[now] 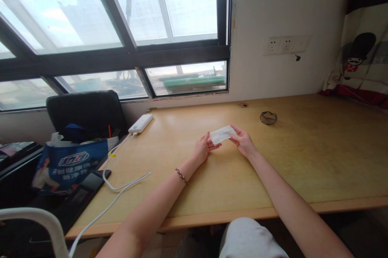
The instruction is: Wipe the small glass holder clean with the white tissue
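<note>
A small white rectangle, like a folded tissue or packet, is held above the middle of the wooden table. My left hand pinches its left end, the thumb on top and the other fingers beneath. At its right end, my right hand grips it between thumb and fingers. The white piece is spread flat between both hands, slightly tilted. A braided bracelet circles my left wrist.
On the table, a dark ring-shaped object lies at the back right. A white power bank with a white cable sits at the left edge. A blue bag rests beside a black chair.
</note>
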`<state>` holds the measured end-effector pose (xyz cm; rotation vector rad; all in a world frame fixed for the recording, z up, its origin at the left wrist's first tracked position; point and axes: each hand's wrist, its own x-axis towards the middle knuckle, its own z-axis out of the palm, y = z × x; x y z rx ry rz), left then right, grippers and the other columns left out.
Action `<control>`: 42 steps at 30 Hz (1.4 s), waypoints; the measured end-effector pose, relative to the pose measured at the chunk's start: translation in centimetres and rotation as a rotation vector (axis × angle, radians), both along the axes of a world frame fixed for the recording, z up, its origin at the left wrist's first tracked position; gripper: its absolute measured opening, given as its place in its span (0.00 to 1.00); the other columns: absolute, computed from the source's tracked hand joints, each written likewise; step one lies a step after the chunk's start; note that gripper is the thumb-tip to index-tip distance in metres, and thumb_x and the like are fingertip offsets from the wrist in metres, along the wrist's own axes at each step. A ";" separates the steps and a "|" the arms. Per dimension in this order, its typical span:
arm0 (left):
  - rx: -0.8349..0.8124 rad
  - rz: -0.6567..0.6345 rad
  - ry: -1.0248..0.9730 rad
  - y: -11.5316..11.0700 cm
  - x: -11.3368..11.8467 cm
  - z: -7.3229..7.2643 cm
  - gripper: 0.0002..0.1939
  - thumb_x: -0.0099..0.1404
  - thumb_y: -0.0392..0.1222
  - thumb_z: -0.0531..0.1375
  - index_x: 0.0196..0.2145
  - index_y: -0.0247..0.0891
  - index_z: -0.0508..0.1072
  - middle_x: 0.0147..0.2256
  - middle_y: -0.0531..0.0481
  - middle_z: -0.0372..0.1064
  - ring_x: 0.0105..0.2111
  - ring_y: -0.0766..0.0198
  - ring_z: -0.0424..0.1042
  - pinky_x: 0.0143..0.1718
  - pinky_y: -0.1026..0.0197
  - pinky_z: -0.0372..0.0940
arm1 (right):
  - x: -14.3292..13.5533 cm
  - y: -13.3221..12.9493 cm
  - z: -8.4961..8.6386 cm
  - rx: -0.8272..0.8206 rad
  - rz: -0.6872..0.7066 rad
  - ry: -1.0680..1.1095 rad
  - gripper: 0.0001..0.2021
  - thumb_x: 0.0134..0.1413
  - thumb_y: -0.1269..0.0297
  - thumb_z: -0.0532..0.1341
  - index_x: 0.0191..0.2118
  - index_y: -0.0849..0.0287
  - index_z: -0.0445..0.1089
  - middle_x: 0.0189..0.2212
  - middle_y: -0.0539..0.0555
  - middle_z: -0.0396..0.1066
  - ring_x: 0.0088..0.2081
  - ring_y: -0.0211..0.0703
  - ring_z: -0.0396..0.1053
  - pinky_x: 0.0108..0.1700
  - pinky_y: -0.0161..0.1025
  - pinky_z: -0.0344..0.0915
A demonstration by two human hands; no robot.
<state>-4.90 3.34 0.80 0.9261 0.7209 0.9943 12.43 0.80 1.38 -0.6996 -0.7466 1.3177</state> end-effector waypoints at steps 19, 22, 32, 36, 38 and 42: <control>0.081 -0.009 0.111 -0.6 0.4 0.7 0.30 0.43 0.37 0.66 0.44 0.33 0.61 0.28 0.46 0.71 0.30 0.61 0.72 0.37 0.58 0.65 | 1.1 1.6 -2.2 -0.064 -0.224 -0.054 0.22 0.31 0.81 0.58 0.39 0.58 0.67 0.36 0.50 0.71 0.39 0.42 0.68 0.41 0.42 0.66; 0.106 0.006 0.154 -0.6 0.4 0.7 0.31 0.44 0.38 0.66 0.45 0.33 0.60 0.27 0.47 0.71 0.28 0.63 0.72 0.34 0.60 0.65 | 2.0 2.2 -3.3 -0.070 -0.393 -0.234 0.24 0.28 0.81 0.58 0.39 0.58 0.67 0.40 0.53 0.69 0.46 0.46 0.63 0.48 0.48 0.60; 0.867 0.100 0.650 -1.4 0.3 0.3 0.11 0.56 0.41 0.55 0.38 0.40 0.70 0.40 0.44 0.68 0.44 0.60 0.65 0.48 0.57 0.55 | 0.4 0.8 -2.7 0.198 -0.392 -0.924 0.10 0.42 0.72 0.56 0.32 0.55 0.70 0.43 0.55 0.66 0.51 0.46 0.55 0.57 0.46 0.44; 0.987 -0.044 0.692 -1.8 0.6 0.2 0.13 0.57 0.40 0.55 0.40 0.43 0.70 0.48 0.47 0.63 0.52 0.60 0.56 0.55 0.55 0.42 | -0.3 0.7 -3.3 0.199 -0.239 -1.088 0.06 0.43 0.71 0.56 0.22 0.55 0.69 0.33 0.55 0.70 0.43 0.47 0.62 0.53 0.48 0.49; 0.985 -0.098 0.709 -1.7 0.7 0.0 0.12 0.57 0.40 0.54 0.39 0.43 0.71 0.45 0.47 0.65 0.50 0.60 0.59 0.55 0.56 0.44 | -0.3 0.6 -3.4 0.216 -0.217 -1.151 0.07 0.43 0.72 0.56 0.21 0.55 0.68 0.31 0.55 0.70 0.40 0.46 0.63 0.51 0.46 0.51; 1.073 -0.122 0.753 -1.7 0.6 0.1 0.13 0.60 0.42 0.51 0.40 0.41 0.71 0.43 0.47 0.68 0.48 0.61 0.62 0.53 0.58 0.50 | -0.6 -0.2 -2.7 0.287 -0.194 -1.233 0.07 0.46 0.70 0.56 0.22 0.55 0.68 0.31 0.55 0.70 0.41 0.45 0.62 0.50 0.44 0.52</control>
